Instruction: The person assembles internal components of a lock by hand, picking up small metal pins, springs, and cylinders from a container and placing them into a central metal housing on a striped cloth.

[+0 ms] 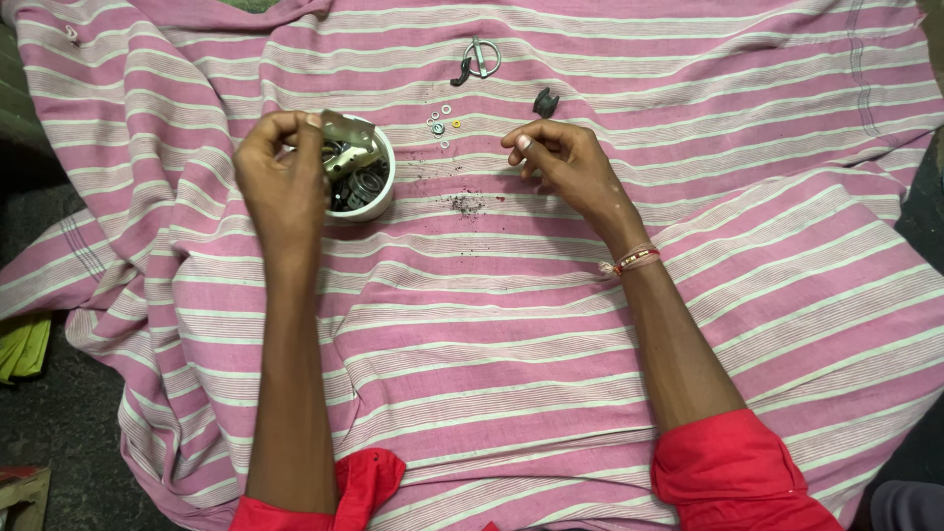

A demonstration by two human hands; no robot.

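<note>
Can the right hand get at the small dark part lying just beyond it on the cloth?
Probably yes: the right hand is close to the small dark part, with only bare striped cloth between them.

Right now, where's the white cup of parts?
Head view, left of centre on the striped cloth: the white cup sits just under the left hand, left of the small washers.

A pink cotton cloth with thin white stripes [511, 324] lies under a round white bowl [379, 202] of dark metal parts [359, 187], beside red rolled sleeves [733, 472].
</note>
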